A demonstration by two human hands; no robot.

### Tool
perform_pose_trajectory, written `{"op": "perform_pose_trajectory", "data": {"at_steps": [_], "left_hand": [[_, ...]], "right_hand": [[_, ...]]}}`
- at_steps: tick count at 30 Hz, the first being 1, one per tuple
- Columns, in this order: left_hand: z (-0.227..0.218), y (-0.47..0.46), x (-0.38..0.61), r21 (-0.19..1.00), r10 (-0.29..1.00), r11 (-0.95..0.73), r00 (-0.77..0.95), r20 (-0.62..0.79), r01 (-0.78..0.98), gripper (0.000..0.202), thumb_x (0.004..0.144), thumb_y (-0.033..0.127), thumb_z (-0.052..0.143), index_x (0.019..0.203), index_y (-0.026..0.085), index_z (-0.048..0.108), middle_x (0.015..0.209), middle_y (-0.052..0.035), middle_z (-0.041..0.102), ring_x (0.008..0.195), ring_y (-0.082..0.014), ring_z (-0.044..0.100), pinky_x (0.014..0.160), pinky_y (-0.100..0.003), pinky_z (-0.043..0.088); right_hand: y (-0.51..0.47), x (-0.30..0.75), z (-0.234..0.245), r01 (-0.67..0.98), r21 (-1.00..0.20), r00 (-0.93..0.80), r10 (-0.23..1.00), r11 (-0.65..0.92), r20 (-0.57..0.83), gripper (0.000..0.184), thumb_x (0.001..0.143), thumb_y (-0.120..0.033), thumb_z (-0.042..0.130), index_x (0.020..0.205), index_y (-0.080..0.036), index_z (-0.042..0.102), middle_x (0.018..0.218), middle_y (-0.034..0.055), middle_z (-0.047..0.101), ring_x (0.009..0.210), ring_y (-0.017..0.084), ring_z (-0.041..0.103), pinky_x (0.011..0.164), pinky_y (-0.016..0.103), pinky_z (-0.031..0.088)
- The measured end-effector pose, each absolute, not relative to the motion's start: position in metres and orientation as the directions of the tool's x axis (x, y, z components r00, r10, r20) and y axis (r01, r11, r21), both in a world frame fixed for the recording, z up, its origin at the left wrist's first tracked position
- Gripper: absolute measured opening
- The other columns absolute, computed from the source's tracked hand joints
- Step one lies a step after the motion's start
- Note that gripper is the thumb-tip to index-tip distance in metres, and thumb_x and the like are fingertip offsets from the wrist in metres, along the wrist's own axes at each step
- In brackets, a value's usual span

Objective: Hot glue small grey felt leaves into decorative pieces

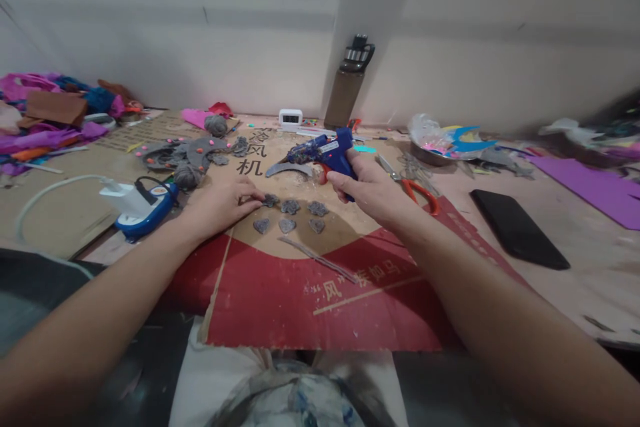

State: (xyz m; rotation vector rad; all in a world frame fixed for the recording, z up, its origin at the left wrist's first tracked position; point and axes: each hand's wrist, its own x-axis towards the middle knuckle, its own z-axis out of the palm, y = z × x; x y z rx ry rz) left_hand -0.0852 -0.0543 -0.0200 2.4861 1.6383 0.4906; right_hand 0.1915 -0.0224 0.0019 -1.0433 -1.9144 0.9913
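My right hand (373, 192) is wrapped round the handle of a blue glue gun (325, 150), whose nozzle points left over a grey crescent piece (290, 168). My left hand (220, 203) rests on the cardboard sheet (320, 287), its fingertips pinched on the leftmost of several small grey glitter shapes (290, 213) laid in two rows between my hands. A thin glue stick (320, 258) lies just in front of them.
A white plug in a blue power strip (143, 203) sits at left. Red-handled scissors (415, 183) and a black phone (517, 227) lie at right. A brown bottle (347, 83), a white timer (291, 119), grey felt pieces (187, 153) and coloured scraps (45, 113) line the back.
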Motion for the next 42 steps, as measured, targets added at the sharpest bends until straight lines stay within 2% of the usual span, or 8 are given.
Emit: {"op": "perform_pose_trajectory", "data": {"at_steps": [6, 11, 16, 26, 35, 42], "left_hand": [[-0.0212, -0.0534, -0.0825, 0.294, 0.912, -0.402, 0.348, 0.218, 0.867, 0.03, 0.087, 0.039, 0.051, 0.093, 0.018, 0.072, 0.095, -0.0056, 0.068, 0.087, -0.0173, 0.061, 0.085, -0.029, 0.046], [-0.0197, -0.0511, -0.0835, 0.288, 0.947, -0.285, 0.222, 0.232, 0.914, 0.032, 0.084, 0.044, 0.056, 0.097, 0.018, 0.07, 0.092, -0.0058, 0.07, 0.083, -0.0186, 0.061, 0.08, -0.03, 0.046], [-0.0202, -0.0508, -0.0827, 0.298, 0.95, -0.277, 0.215, 0.226, 0.913, 0.031, 0.082, 0.042, 0.058, 0.097, 0.018, 0.07, 0.093, -0.0059, 0.07, 0.083, -0.0187, 0.062, 0.077, -0.029, 0.046], [-0.0205, -0.0523, -0.0818, 0.322, 0.955, -0.277, 0.222, 0.196, 0.906, 0.031, 0.08, 0.043, 0.058, 0.096, 0.019, 0.071, 0.092, -0.0042, 0.071, 0.082, -0.0181, 0.061, 0.076, -0.028, 0.047], [-0.0146, -0.0548, -0.083, 0.347, 0.967, -0.193, 0.118, 0.225, 0.918, 0.031, 0.081, 0.035, 0.054, 0.101, 0.019, 0.072, 0.093, -0.0042, 0.072, 0.08, -0.0183, 0.062, 0.077, -0.028, 0.047], [-0.0151, -0.0545, -0.0825, 0.333, 0.957, -0.274, 0.22, 0.19, 0.902, 0.029, 0.082, 0.041, 0.056, 0.089, 0.02, 0.073, 0.088, -0.0029, 0.073, 0.081, -0.0178, 0.063, 0.075, -0.028, 0.047]], "right_hand": [[-0.0263, 0.1889, 0.0017, 0.424, -0.803, -0.462, 0.863, 0.419, 0.206, 0.018, 0.083, -0.029, 0.054, 0.098, -0.019, 0.054, 0.088, 0.0032, 0.064, 0.062, 0.012, 0.05, 0.057, 0.026, 0.043], [-0.0281, 0.1867, 0.001, 0.504, -0.751, -0.48, 0.861, 0.428, 0.169, 0.023, 0.084, -0.03, 0.055, 0.104, -0.018, 0.057, 0.089, 0.004, 0.064, 0.069, 0.015, 0.055, 0.062, 0.029, 0.046], [-0.029, 0.1853, -0.0006, 0.583, -0.687, -0.469, 0.87, 0.433, 0.151, 0.028, 0.084, -0.033, 0.056, 0.109, -0.019, 0.058, 0.087, 0.0038, 0.063, 0.073, 0.018, 0.057, 0.067, 0.031, 0.047], [-0.0295, 0.1843, -0.0037, 0.611, -0.645, -0.485, 0.861, 0.459, 0.152, 0.027, 0.085, -0.033, 0.055, 0.106, -0.017, 0.058, 0.094, 0.0061, 0.065, 0.082, 0.019, 0.059, 0.072, 0.03, 0.047], [-0.0309, 0.1824, -0.0029, 0.599, -0.663, -0.484, 0.862, 0.449, 0.147, 0.024, 0.084, -0.032, 0.056, 0.102, -0.017, 0.057, 0.091, 0.0059, 0.065, 0.079, 0.019, 0.059, 0.07, 0.031, 0.047], [-0.0311, 0.1835, -0.0062, 0.587, -0.667, -0.495, 0.855, 0.459, 0.153, 0.023, 0.085, -0.034, 0.056, 0.101, -0.019, 0.057, 0.088, 0.0052, 0.064, 0.079, 0.02, 0.06, 0.07, 0.032, 0.047]]}}
